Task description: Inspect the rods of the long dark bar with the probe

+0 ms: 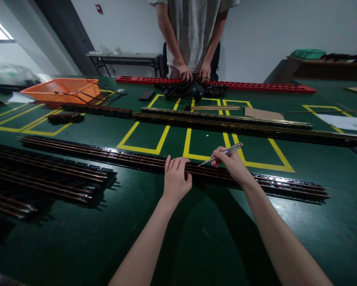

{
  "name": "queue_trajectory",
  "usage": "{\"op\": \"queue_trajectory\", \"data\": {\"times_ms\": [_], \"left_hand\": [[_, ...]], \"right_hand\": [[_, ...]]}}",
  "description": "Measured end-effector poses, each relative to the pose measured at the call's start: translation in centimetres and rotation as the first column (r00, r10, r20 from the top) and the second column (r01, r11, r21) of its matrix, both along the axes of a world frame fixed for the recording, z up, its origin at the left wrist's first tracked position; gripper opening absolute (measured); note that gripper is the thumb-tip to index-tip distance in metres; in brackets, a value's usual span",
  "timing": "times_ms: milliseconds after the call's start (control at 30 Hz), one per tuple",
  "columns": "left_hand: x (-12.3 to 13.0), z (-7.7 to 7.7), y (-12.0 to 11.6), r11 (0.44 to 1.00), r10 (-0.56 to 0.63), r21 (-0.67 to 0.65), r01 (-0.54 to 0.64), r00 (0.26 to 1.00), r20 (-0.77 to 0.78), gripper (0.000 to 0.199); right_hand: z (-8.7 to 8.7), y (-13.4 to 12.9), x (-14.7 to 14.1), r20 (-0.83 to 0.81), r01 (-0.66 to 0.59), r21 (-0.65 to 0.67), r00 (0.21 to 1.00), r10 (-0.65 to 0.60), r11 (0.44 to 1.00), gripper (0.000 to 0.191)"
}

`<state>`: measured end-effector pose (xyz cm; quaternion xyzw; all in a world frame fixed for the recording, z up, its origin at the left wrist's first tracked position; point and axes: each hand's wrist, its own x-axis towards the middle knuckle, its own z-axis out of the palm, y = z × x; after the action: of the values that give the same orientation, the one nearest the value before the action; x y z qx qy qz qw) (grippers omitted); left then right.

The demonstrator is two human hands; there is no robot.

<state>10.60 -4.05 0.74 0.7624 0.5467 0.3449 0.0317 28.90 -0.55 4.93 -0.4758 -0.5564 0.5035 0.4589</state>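
Note:
A long black rail (148, 161) with thin copper-coloured strips along its length lies across the table in front of me. My left hand (177, 178) grips the rail near its middle, fingers over the far edge and thumb towards the right. Just to the right, my right hand (228, 161) pinches a slim screwdriver (233, 148) with a clear handle. Its shaft slants down to the left, and the tip is at the rail's top, close to my left fingers. Whether the tip presses on a strip or a gap is too small to tell.
Similar black rails (47, 174) lie at the left, and more (240, 123) lie beyond mine. Across the green table (91, 246), a person (193, 35) handles dark parts beside a red slotted bar (264, 86). An orange basket (65, 88) stands at the far left. Cardboard (263, 114) lies behind the rails.

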Motion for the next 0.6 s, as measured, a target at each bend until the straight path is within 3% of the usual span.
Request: {"op": "queue_trajectory", "data": {"times_ms": [600], "left_hand": [[0.2,0.3,-0.2,0.998,-0.043,-0.061,0.034,0.987,-0.154,0.042]], "right_hand": [[-1.3,0.7,0.9,-0.055,0.105,0.042,0.993,-0.102,0.994,0.016]]}}
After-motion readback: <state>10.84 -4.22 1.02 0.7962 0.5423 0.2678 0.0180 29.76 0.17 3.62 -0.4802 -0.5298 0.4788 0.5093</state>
